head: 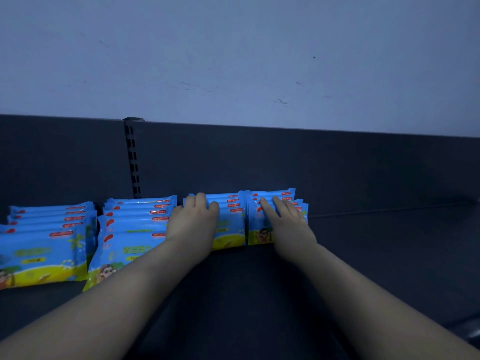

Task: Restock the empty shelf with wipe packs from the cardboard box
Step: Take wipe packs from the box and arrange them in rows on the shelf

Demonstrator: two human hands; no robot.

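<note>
Blue wipe packs with yellow bottoms stand in four rows on the dark shelf (376,255). My left hand (194,224) lies on the third row (232,219), with its fingers curled over the tops of the packs. My right hand (285,222) rests on the fourth row (275,195) at the right end, its fingers straight and pressed on the pack tops. The first row (44,248) and the second row (130,229) stand untouched to the left. The cardboard box is out of view.
A dark back panel (285,162) rises behind the packs, with a slotted upright (133,157) above the second row. A pale wall (233,61) is above it. Bare shelf runs to the right of the fourth row and in front of the packs.
</note>
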